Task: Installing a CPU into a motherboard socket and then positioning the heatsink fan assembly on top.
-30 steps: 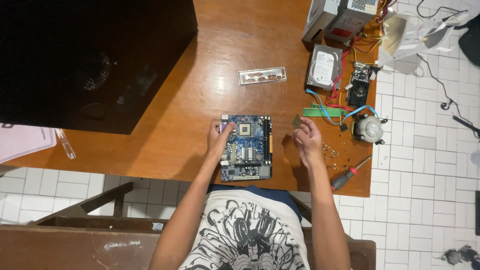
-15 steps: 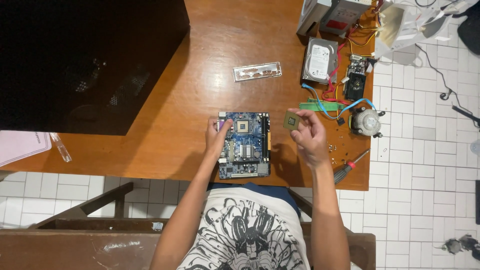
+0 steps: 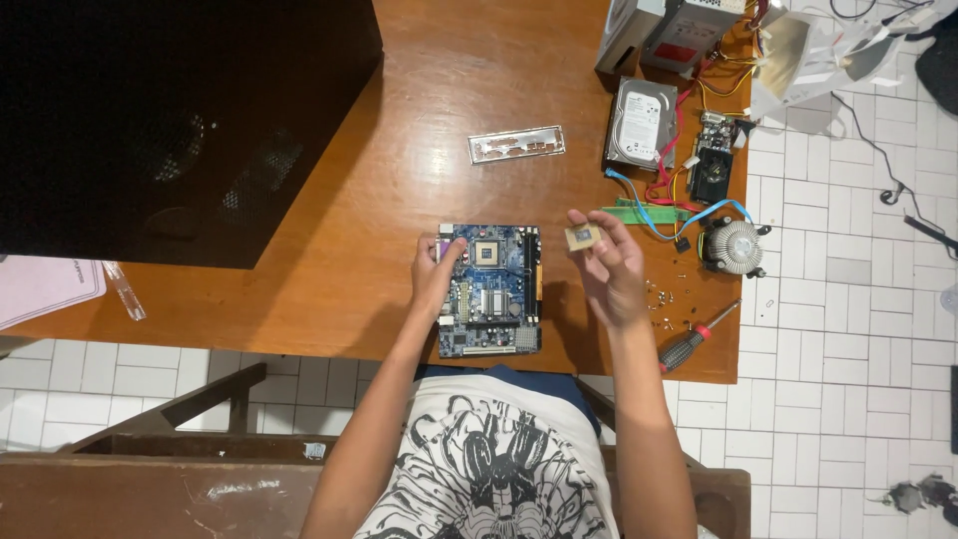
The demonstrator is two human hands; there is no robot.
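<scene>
Pinching small square CPU chip (image 3: 581, 238) w/ right hand (image 3: 611, 271) fingertips, holding it just above desk (image 3: 399, 200). Resting left hand (image 3: 435, 279) on blue motherboard (image 3: 491, 289) edge, fingers loosely together.

bare wooden table (image 3: 329, 279) left of motherboard (image 3: 489, 289), cables (image 3: 664, 205) crowding right

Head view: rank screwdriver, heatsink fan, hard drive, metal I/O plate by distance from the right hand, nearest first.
From the right hand, which holds a small square chip:
1. Screwdriver, just right of the wrist, at the table's near edge.
2. Heatsink fan, farther right.
3. Metal I/O plate up and left, and hard drive straight up: too close to call.
</scene>
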